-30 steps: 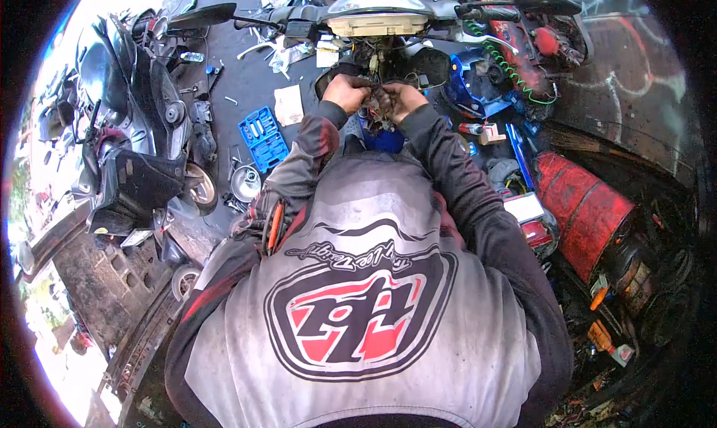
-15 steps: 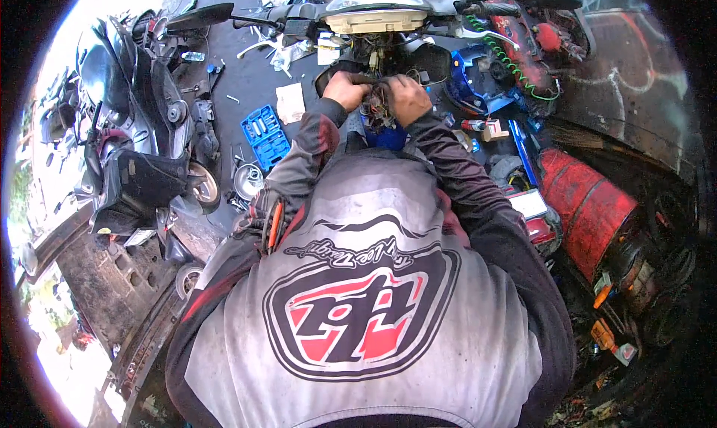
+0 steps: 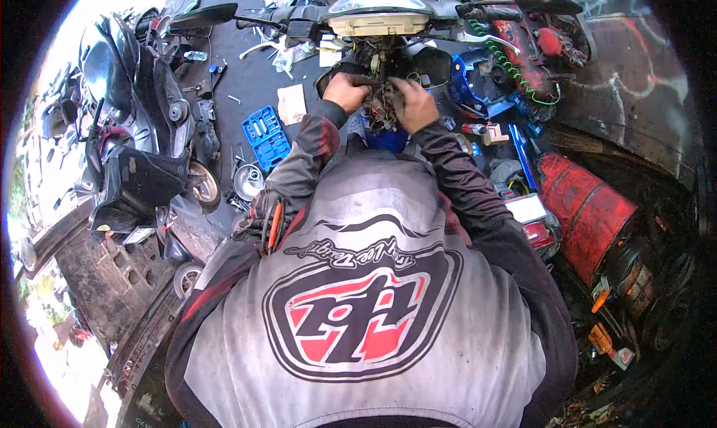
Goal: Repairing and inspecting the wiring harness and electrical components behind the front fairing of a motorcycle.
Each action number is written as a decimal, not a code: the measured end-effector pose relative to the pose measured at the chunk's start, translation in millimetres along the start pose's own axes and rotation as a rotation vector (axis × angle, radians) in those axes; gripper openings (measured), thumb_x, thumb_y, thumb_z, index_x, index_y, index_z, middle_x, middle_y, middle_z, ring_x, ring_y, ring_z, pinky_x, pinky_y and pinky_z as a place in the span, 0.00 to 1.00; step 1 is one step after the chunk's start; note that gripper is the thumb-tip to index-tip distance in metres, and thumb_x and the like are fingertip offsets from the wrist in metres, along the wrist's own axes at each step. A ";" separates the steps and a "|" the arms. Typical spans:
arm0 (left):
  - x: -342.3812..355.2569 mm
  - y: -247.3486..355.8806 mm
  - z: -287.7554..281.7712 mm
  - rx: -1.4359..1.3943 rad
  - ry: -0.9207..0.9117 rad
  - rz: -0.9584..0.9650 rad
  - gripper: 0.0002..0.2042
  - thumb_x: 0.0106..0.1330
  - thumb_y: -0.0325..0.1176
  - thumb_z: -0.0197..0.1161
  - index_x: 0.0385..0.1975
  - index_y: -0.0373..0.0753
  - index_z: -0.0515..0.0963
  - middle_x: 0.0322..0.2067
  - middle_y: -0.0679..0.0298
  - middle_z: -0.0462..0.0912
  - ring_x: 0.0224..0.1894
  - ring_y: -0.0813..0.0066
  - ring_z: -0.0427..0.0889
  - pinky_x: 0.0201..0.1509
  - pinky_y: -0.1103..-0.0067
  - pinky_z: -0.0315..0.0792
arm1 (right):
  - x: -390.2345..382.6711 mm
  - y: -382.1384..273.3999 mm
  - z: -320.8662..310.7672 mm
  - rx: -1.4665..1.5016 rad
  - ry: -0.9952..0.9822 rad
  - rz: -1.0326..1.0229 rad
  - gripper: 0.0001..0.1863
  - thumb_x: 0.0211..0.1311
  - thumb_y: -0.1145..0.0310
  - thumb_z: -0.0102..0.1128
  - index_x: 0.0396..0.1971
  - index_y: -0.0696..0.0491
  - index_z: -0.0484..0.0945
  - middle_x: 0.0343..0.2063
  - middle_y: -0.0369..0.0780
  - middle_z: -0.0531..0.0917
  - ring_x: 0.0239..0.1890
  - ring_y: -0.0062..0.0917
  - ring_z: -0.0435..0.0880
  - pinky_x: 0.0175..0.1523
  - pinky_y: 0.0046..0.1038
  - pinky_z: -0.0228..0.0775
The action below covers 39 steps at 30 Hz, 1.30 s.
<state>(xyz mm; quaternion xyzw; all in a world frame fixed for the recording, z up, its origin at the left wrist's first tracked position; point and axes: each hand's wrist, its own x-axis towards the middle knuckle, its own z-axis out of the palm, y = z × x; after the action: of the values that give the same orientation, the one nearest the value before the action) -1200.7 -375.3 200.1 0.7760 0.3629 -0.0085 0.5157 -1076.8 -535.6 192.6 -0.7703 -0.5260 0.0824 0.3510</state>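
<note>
In front of me is the stripped front of a motorbike, its instrument cluster (image 3: 379, 25) set between the handlebars. Below the cluster hangs an exposed, tangled wiring harness (image 3: 384, 107). My left hand (image 3: 346, 93) comes at it from the left, fingers closed on the upper part of the wires. From the right, my right hand (image 3: 415, 107) pinches the same bundle with bent fingers. Exactly which wire each hand holds is too small to tell. Just under the harness a blue rounded part (image 3: 386, 140) shows close to my body.
A blue socket set case (image 3: 266, 138) and a sheet of cardboard (image 3: 291, 104) lie on the floor at left. A dark scooter (image 3: 138, 122) stands further left. On the right are a blue fairing (image 3: 470, 88), a green coiled hose (image 3: 506, 62) and a red drum (image 3: 586, 211).
My right hand has shifted a little to the right and nearer, its fingers now more bent at the wires. My left hand stays almost in place.
</note>
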 end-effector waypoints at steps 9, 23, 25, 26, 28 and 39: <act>6.5 -11.7 -0.2 -0.054 -0.070 -0.100 0.15 0.52 0.37 0.62 0.39 0.40 0.84 0.32 0.54 0.85 0.34 0.66 0.84 0.42 0.76 0.75 | 28.2 13.5 21.3 0.119 -0.062 0.145 0.11 0.56 0.66 0.65 0.30 0.59 0.82 0.24 0.44 0.84 0.25 0.39 0.83 0.34 0.34 0.76; -16.9 21.7 -10.9 -0.941 -0.106 -0.571 0.09 0.65 0.31 0.58 0.41 0.33 0.77 0.25 0.67 0.77 0.20 0.78 0.68 0.24 0.82 0.64 | 26.4 0.7 -18.0 0.891 -0.389 0.908 0.29 0.65 0.46 0.54 0.30 0.63 0.80 0.25 0.42 0.84 0.20 0.22 0.81 0.26 0.24 0.75; -20.0 27.4 -11.0 -1.153 -0.204 -0.572 0.06 0.67 0.28 0.54 0.41 0.34 0.73 0.28 0.65 0.75 0.24 0.77 0.68 0.27 0.81 0.66 | 11.5 -19.4 -30.7 0.923 -0.608 0.846 0.32 0.67 0.43 0.47 0.38 0.62 0.78 0.31 0.44 0.85 0.27 0.24 0.83 0.33 0.25 0.76; -21.0 30.2 -8.7 -1.256 -0.259 -0.570 0.05 0.68 0.26 0.52 0.41 0.35 0.72 0.29 0.64 0.75 0.26 0.77 0.68 0.28 0.80 0.67 | 3.6 -30.6 -34.7 1.008 -0.675 0.856 0.32 0.68 0.42 0.45 0.42 0.62 0.76 0.33 0.44 0.85 0.30 0.24 0.84 0.35 0.25 0.76; -18.7 35.2 -2.1 -1.305 -0.313 -0.547 0.05 0.70 0.25 0.49 0.39 0.33 0.71 0.30 0.62 0.74 0.27 0.76 0.67 0.31 0.78 0.69 | -5.6 -50.1 -36.7 1.091 -0.747 0.907 0.32 0.69 0.42 0.44 0.45 0.62 0.74 0.36 0.45 0.84 0.35 0.26 0.84 0.38 0.25 0.75; -12.3 34.6 23.3 -1.502 -0.197 -0.499 0.07 0.71 0.22 0.43 0.46 0.31 0.65 0.34 0.56 0.72 0.28 0.72 0.67 0.36 0.74 0.72 | -36.2 -28.4 -108.3 0.530 -0.611 0.516 0.15 0.70 0.61 0.48 0.36 0.57 0.79 0.19 0.32 0.75 0.17 0.15 0.71 0.23 0.20 0.65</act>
<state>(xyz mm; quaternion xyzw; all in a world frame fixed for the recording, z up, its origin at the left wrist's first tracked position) -1181.5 -408.0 221.4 0.1124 0.3875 0.0547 0.9133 -1060.1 -610.5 281.8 -0.7000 -0.3578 0.5208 0.3326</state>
